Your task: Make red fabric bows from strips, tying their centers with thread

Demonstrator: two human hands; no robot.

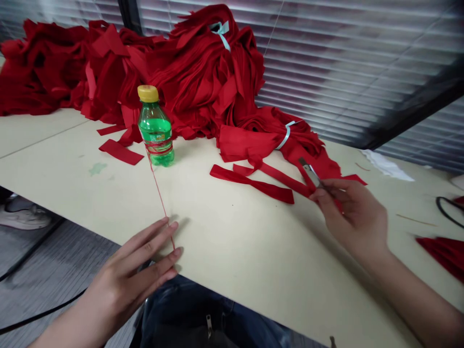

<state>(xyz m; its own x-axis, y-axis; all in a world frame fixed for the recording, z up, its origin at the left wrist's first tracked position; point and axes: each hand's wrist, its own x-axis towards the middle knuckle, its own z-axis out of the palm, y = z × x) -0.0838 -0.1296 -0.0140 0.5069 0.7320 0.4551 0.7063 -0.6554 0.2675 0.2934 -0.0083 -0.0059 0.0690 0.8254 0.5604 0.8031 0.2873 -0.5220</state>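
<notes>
Thread, thin & red, runs from green plastic bottle w/ yellow cap, ahead of L hand, to under its flat, open fingers. R hand pinches small metal cutter, red fabric strips just beyond.

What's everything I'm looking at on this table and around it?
cloth pile: one heap, red, back of the table
cloth strips: several, red, loose in front of the heap
ties: two visible, pale blue, around bundles in the heap
bottle: one, green with yellow cap, upright, left of centre
thread: one, red, from the bottle to the near edge
white scrap: one, far right
black loop: one, right edge, cut off
table: one, beige
blinds: grey, behind
shoe: one, pale, floor at left
metal tool: one, silvery, in the right hand
left hand: open, fingers on the thread
right hand: grip pinching the metal tool
</notes>
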